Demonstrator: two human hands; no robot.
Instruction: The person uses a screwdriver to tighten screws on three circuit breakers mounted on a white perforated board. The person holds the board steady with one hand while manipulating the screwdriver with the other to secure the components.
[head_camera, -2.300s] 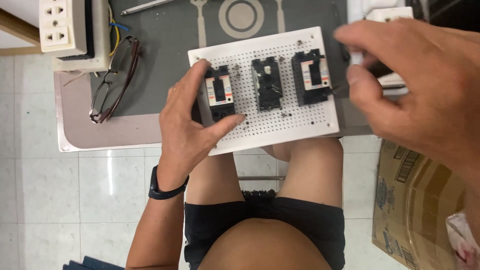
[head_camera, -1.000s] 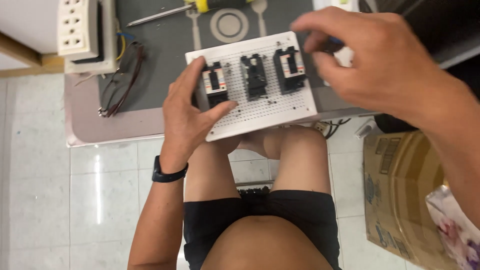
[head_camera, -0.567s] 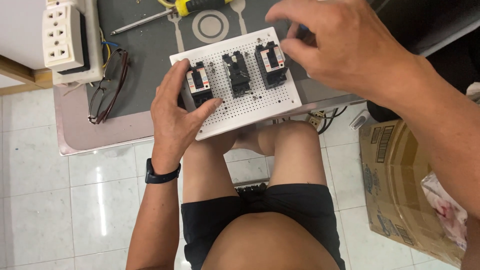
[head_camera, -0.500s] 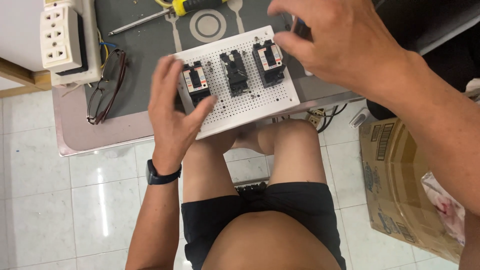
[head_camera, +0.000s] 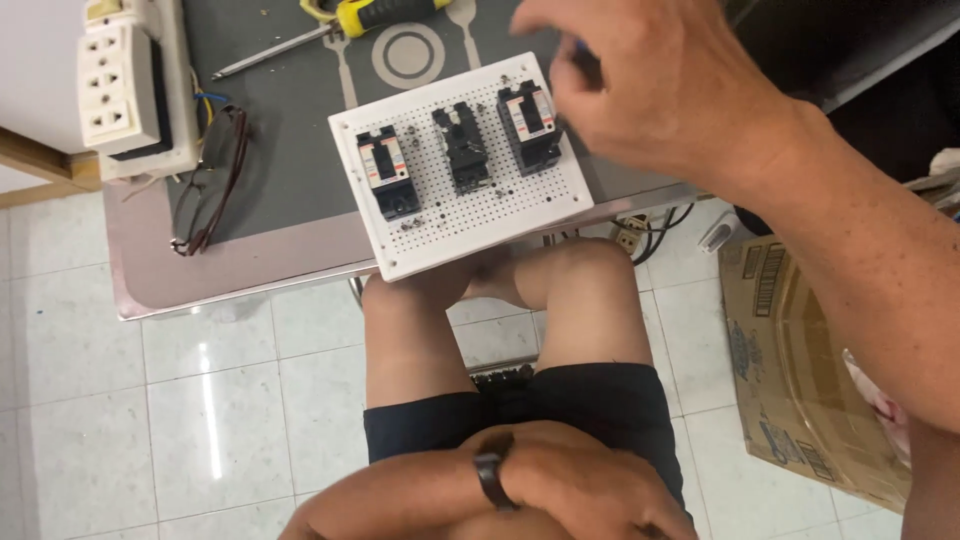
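A white perforated board (head_camera: 480, 215) lies on the table's near edge, sticking out over my knees. Three black circuit breakers stand in a row on it: left (head_camera: 388, 185), middle (head_camera: 462, 150) and right (head_camera: 528, 125). My right hand (head_camera: 660, 90) hovers just right of the right breaker with its fingers curled. Something small and dark shows at its fingertips, too hidden to identify. My left hand (head_camera: 590, 495), with a black wristband, rests low against my body at the bottom edge, holding nothing and far from the board.
A yellow-handled screwdriver (head_camera: 370, 18) lies behind the board on the grey mat (head_camera: 290, 110). A white power strip (head_camera: 120, 85) and eyeglasses (head_camera: 210, 180) sit at left. A cardboard box (head_camera: 800, 380) stands on the tiled floor at right. Cables (head_camera: 640, 225) hang under the table.
My left hand has let go of the board's left side and dropped back to my lap. The right hand stays over the board's right end.
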